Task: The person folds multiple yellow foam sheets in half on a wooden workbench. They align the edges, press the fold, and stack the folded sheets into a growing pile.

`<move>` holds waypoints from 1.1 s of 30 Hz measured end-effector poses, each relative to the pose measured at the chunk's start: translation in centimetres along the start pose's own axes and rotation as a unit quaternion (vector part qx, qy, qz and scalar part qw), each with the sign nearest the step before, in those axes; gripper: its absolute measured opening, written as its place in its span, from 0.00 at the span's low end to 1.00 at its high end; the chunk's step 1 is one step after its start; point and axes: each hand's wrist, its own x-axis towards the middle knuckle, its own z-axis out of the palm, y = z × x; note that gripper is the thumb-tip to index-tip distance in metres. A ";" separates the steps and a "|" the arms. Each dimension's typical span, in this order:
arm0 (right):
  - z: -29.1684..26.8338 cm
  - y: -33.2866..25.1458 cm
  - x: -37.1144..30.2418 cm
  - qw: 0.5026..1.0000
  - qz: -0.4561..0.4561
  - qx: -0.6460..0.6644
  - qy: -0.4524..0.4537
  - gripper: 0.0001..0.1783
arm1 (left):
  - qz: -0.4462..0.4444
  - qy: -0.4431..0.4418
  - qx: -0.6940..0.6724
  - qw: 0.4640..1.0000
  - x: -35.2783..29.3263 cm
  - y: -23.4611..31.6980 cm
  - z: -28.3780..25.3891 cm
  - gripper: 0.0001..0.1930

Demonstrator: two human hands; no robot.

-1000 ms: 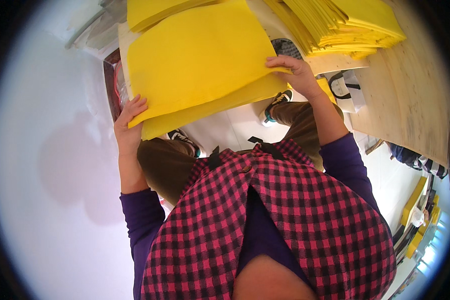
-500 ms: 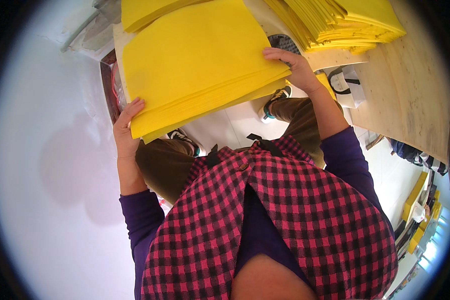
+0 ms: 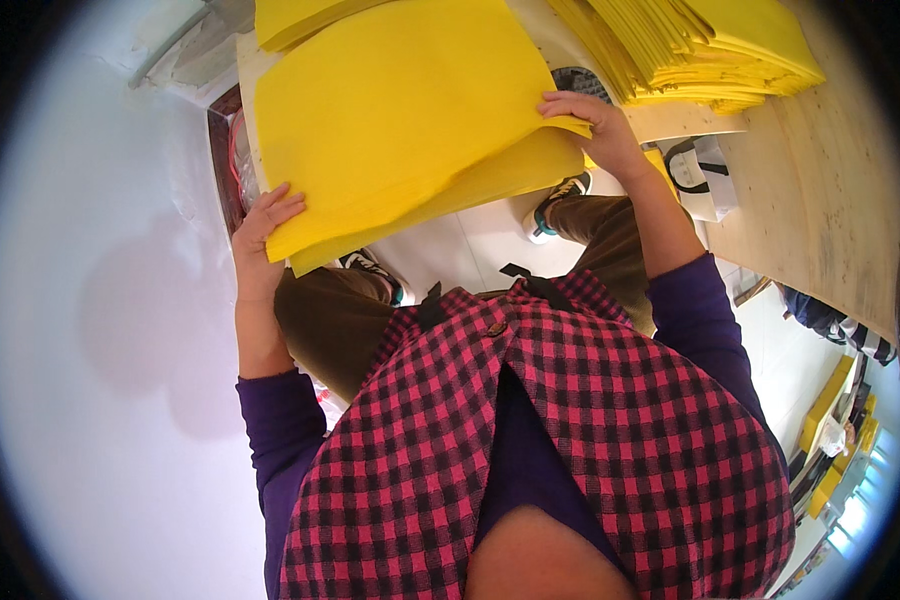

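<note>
A wide stack of yellow cloth-like sheets (image 3: 400,120) lies in front of me, its near edge hanging past the table over my knees. At the near left corner my left hand (image 3: 265,235) grips the sheets, fingertips on top and thumb hidden. My right hand (image 3: 598,130) pinches the near right corner, where the edge is lifted and curls. Below this upper layer, a lower yellow sheet (image 3: 450,195) hangs apart from it in a shallow gap. How many sheets each hand holds is hidden.
Folded yellow pieces (image 3: 700,50) are piled on the wooden table (image 3: 800,190) at the far right. Another yellow stack (image 3: 305,18) lies beyond the sheets. A white bag with black handles (image 3: 705,180) stands below the table edge. A white wall (image 3: 90,280) rises close on my left.
The layered near edges that showed fanned out have drawn together into one edge. The right corner now curls up, and a gap has opened above the lower sheet. Both hands keep their corners.
</note>
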 end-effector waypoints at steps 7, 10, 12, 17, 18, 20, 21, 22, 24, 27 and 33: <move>0.4 -0.6 1.8 0.980 0.177 0.095 0.014 0.12 | -0.186 0.049 -0.121 0.974 1.0 -0.2 0.0 0.13; 0.5 -0.1 2.7 0.971 0.208 0.115 0.007 0.14 | -0.258 0.071 -0.196 0.943 1.6 0.5 0.1 0.11; 0.7 0.4 3.2 0.972 0.206 0.110 0.016 0.15 | -0.273 0.085 -0.238 0.928 2.1 0.9 0.2 0.11; 1.2 1.0 3.9 0.968 0.214 0.122 0.046 0.16 | -0.273 0.092 -0.275 0.917 3.3 1.1 0.1 0.12; 1.4 1.1 3.9 0.967 0.218 0.118 0.054 0.15 | -0.272 0.093 -0.286 0.914 3.4 1.0 0.1 0.12; 1.6 1.3 4.1 0.968 0.215 0.111 0.071 0.15 | -0.270 0.094 -0.307 0.908 3.5 0.6 0.2 0.13; 1.8 1.4 4.3 0.969 0.205 0.109 0.080 0.15 | -0.268 0.100 -0.308 0.908 3.5 0.5 0.2 0.12; 2.0 1.6 4.5 0.971 0.192 0.114 0.088 0.16 | -0.266 0.105 -0.308 0.907 3.5 0.3 0.4 0.12; 2.4 2.0 4.8 0.971 0.212 0.059 0.095 0.16 | -0.266 0.111 -0.296 0.911 3.5 -0.1 0.4 0.12; 3.0 2.3 5.1 0.967 0.224 0.041 0.114 0.18 | -0.267 0.111 -0.274 0.917 3.6 -0.5 0.4 0.11; 3.3 2.2 5.3 0.961 0.243 0.005 0.131 0.19 | -0.268 0.165 -0.274 0.909 3.7 -0.3 1.3 0.12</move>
